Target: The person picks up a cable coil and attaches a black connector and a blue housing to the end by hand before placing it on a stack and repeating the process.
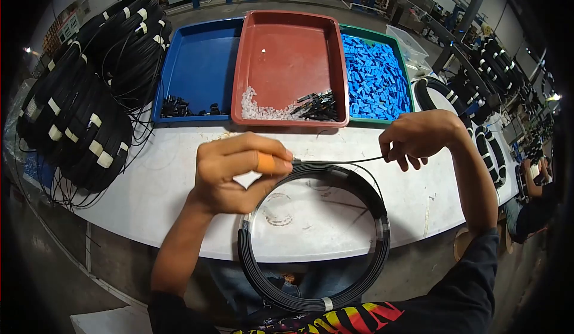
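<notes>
A coil of black cable (246, 256) lies partly on the white table and hangs over its front edge, bound with bands of tape. My left hand (236, 172), with orange tape round one finger, is closed in a pinch at the coil's upper left. Between its fingertips is a small dark piece on the cable's end, mostly hidden. To the right, my right hand (421, 137) pinches a loose stretch of the same cable (359, 160), which runs nearly straight between both hands above the coil.
Behind my hands stand a blue tray (194, 65) with black parts, a red tray (287, 47) with clear and black pieces, and a green tray (411, 104) of blue clips. Stacked cable coils (78, 125) crowd the left; more coils (490, 155) lie at right. Another person (532, 208) is far right.
</notes>
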A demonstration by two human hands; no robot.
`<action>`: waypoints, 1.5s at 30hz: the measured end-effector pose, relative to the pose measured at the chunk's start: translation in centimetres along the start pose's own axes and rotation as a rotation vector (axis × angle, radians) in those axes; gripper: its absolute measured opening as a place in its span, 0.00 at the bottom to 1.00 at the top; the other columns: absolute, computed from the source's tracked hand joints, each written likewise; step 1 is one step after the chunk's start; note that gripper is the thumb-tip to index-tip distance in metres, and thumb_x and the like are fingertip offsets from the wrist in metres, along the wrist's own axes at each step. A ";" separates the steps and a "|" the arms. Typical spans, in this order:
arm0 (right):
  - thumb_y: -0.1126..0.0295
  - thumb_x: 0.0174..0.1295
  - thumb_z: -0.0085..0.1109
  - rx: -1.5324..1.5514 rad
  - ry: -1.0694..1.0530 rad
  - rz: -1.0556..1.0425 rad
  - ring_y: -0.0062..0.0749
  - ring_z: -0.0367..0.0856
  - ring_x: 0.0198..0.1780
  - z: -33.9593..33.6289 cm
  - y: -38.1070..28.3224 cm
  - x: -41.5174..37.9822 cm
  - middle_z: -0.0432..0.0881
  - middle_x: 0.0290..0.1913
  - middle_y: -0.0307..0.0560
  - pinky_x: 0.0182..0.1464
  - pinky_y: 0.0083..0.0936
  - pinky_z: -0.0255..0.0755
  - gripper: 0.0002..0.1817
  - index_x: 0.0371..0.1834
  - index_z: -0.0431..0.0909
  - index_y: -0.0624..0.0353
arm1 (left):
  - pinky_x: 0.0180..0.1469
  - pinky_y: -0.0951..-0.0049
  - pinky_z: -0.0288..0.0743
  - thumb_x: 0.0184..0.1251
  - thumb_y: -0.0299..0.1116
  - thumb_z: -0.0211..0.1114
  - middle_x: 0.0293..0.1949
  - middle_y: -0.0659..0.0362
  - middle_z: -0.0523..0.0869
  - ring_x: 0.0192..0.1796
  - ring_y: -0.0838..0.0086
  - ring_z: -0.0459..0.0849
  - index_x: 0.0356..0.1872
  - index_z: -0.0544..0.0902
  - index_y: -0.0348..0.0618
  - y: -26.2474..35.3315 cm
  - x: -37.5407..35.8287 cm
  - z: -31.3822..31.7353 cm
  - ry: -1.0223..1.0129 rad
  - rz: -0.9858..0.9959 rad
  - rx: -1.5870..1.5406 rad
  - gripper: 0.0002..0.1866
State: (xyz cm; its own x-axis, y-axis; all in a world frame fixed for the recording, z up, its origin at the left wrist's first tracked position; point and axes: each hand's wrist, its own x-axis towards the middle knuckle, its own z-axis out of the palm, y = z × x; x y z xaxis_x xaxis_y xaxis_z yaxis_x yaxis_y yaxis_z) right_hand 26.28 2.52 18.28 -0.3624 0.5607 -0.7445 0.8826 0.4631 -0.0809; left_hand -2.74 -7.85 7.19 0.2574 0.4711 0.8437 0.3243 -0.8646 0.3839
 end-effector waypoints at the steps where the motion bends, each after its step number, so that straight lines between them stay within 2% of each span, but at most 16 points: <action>1: 0.70 0.72 0.56 0.001 0.000 0.005 0.34 0.92 0.33 0.1 0.4 0.0 0.91 0.34 0.50 0.30 0.30 0.82 0.11 0.49 0.82 0.65 | 0.39 0.75 0.87 0.45 0.14 0.77 0.37 0.55 0.92 0.37 0.69 0.93 0.30 0.90 0.38 -0.4 0.4 0.1 0.011 0.012 0.073 0.10; 3: 0.72 0.70 0.54 0.042 0.199 -0.061 0.32 0.89 0.25 0.9 1.7 0.6 0.90 0.30 0.47 0.25 0.28 0.80 0.10 0.46 0.83 0.65 | 0.42 0.74 0.87 0.49 0.15 0.76 0.38 0.54 0.93 0.40 0.68 0.93 0.31 0.90 0.37 -1.8 0.6 0.6 0.048 0.005 0.165 0.09; 6: 0.80 0.66 0.56 0.185 0.670 -0.272 0.24 0.85 0.27 3.6 4.7 3.8 0.87 0.29 0.47 0.29 0.24 0.79 0.08 0.43 0.84 0.67 | 0.47 0.73 0.84 0.53 0.16 0.77 0.39 0.51 0.93 0.41 0.67 0.92 0.36 0.90 0.36 -4.8 -0.4 2.0 0.049 -0.143 0.209 0.09; 10: 0.82 0.68 0.59 0.793 0.439 -0.343 0.25 0.84 0.36 11.1 7.4 7.6 0.86 0.41 0.50 0.32 0.24 0.82 0.16 0.58 0.78 0.64 | 0.48 0.73 0.83 0.57 0.18 0.75 0.39 0.55 0.93 0.43 0.72 0.91 0.38 0.90 0.34 -7.3 -4.3 3.6 0.019 -0.534 0.034 0.07; 12: 0.82 0.71 0.56 1.015 0.325 -0.348 0.25 0.83 0.35 14.4 7.0 6.6 0.85 0.43 0.51 0.36 0.25 0.83 0.20 0.65 0.71 0.63 | 0.48 0.75 0.82 0.59 0.18 0.73 0.40 0.55 0.92 0.41 0.75 0.89 0.39 0.90 0.34 -6.3 -5.4 2.7 -0.196 -0.754 0.048 0.07; 16: 0.78 0.75 0.54 1.182 0.457 -0.323 0.25 0.82 0.40 18.9 6.3 3.7 0.84 0.50 0.52 0.40 0.24 0.81 0.21 0.69 0.68 0.62 | 0.43 0.78 0.79 0.62 0.21 0.73 0.38 0.57 0.91 0.37 0.78 0.86 0.43 0.89 0.34 -6.0 -7.7 1.3 -0.219 -0.873 -0.126 0.09; 18: 0.73 0.74 0.60 1.104 0.680 -0.341 0.24 0.81 0.45 21.8 5.6 3.1 0.83 0.50 0.47 0.42 0.24 0.80 0.22 0.69 0.72 0.61 | 0.43 0.80 0.75 0.72 0.25 0.67 0.38 0.62 0.87 0.38 0.81 0.81 0.48 0.88 0.32 -3.7 -7.1 0.6 -0.154 -1.107 -0.330 0.09; 22: 0.68 0.69 0.68 1.229 0.835 -0.235 0.27 0.81 0.51 26.6 2.2 2.1 0.81 0.59 0.49 0.54 0.27 0.78 0.30 0.73 0.71 0.59 | 0.64 0.72 0.72 0.74 0.31 0.65 0.55 0.52 0.86 0.58 0.71 0.82 0.57 0.83 0.28 -0.9 -8.9 0.2 -0.106 -0.993 -0.367 0.17; 24: 0.68 0.65 0.71 1.289 0.978 -0.281 0.41 0.73 0.73 28.5 0.3 2.3 0.76 0.71 0.58 0.75 0.34 0.64 0.37 0.77 0.67 0.61 | 0.72 0.66 0.66 0.73 0.34 0.65 0.66 0.47 0.78 0.67 0.64 0.77 0.63 0.78 0.26 0.6 -9.9 0.7 -0.044 -0.953 -0.416 0.24; 29: 0.67 0.57 0.77 1.156 1.239 -0.126 0.53 0.67 0.78 29.5 -4.0 1.1 0.68 0.77 0.65 0.78 0.38 0.60 0.44 0.77 0.66 0.63 | 0.82 0.58 0.49 0.58 0.30 0.71 0.76 0.43 0.65 0.79 0.55 0.63 0.77 0.61 0.28 2.8 -10.6 2.2 -0.051 -1.006 -0.382 0.45; 33: 0.66 0.55 0.77 1.168 1.341 0.023 0.60 0.66 0.77 30.2 -6.6 0.6 0.67 0.77 0.67 0.77 0.44 0.61 0.44 0.75 0.67 0.62 | 0.81 0.59 0.53 0.47 0.26 0.68 0.75 0.39 0.65 0.78 0.52 0.65 0.76 0.61 0.25 3.8 -11.2 2.9 0.081 -1.026 -0.374 0.49; 36: 0.66 0.56 0.75 1.095 1.278 0.061 0.62 0.59 0.80 30.0 -8.0 -0.7 0.58 0.81 0.66 0.79 0.46 0.54 0.49 0.81 0.58 0.60 | 0.81 0.61 0.51 0.48 0.29 0.70 0.77 0.43 0.66 0.78 0.56 0.65 0.78 0.59 0.27 5.2 -10.3 3.5 -0.067 -0.953 -0.121 0.51; 38: 0.74 0.58 0.69 1.176 1.316 0.079 0.58 0.58 0.81 30.0 -8.6 -0.3 0.61 0.80 0.64 0.80 0.43 0.52 0.43 0.79 0.62 0.61 | 0.81 0.60 0.51 0.45 0.26 0.66 0.75 0.40 0.67 0.77 0.55 0.67 0.79 0.56 0.26 5.5 -10.0 4.0 -0.054 -1.012 -0.106 0.53; 40: 0.78 0.57 0.65 1.277 1.324 0.084 0.55 0.58 0.81 30.1 -8.7 -0.1 0.62 0.80 0.62 0.81 0.42 0.51 0.42 0.79 0.63 0.62 | 0.67 0.63 0.73 0.53 0.16 0.64 0.71 0.48 0.76 0.70 0.60 0.76 0.74 0.70 0.33 5.3 -11.1 3.9 0.096 -0.971 -0.209 0.40; 44: 0.88 0.52 0.54 1.535 1.299 0.037 0.47 0.58 0.82 29.1 -7.7 -0.2 0.63 0.81 0.57 0.83 0.38 0.49 0.41 0.76 0.67 0.65 | 0.62 0.73 0.75 0.47 0.13 0.60 0.77 0.44 0.67 0.70 0.63 0.75 0.79 0.59 0.27 4.6 -12.5 3.1 0.128 -1.088 -0.351 0.48; 45: 0.89 0.51 0.55 1.531 1.285 0.032 0.45 0.58 0.83 28.7 -7.0 -0.6 0.64 0.81 0.56 0.83 0.37 0.48 0.42 0.77 0.67 0.65 | 0.51 0.81 0.75 0.47 0.12 0.60 0.76 0.44 0.67 0.62 0.68 0.79 0.80 0.56 0.26 4.8 -11.9 3.1 0.137 -1.145 -0.387 0.50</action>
State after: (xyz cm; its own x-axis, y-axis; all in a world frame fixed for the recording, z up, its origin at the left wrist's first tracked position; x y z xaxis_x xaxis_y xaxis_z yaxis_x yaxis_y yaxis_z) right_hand 28.87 -20.75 0.25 0.3077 0.9514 0.0097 0.1151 -0.0271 -0.9930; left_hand -1.44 -17.09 -2.20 -0.1059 0.9938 -0.0334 0.0012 0.0337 0.9994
